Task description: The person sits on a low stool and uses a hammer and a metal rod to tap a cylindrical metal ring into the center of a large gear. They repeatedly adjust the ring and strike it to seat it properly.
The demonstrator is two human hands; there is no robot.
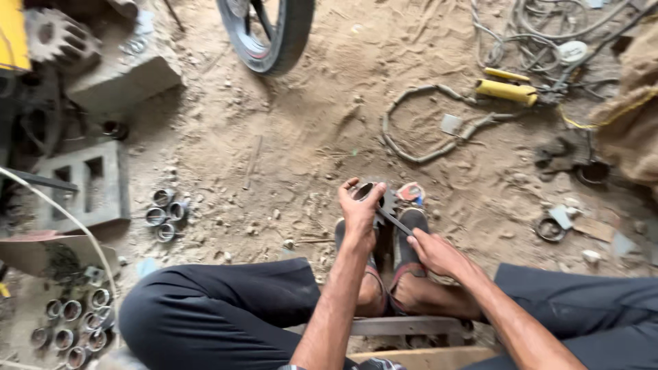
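I sit over sandy ground with my feet together in dark sandals [404, 236]. My left hand [360, 209] grips a short metal ring [363, 190] held against a toothed sprocket [389, 204] that rests at my toes. My right hand [439, 252] holds a thin dark tool [394, 220] whose tip points up at the sprocket. Both arms reach forward between my knees, which are in dark trousers.
Several metal rings [164, 214] lie on the sand at left, more in a pile [72, 325] at bottom left. Concrete blocks [89, 181], a large gear [58, 38], a tyre [271, 34], a yellow tool [507, 90] with hose and cables surround me.
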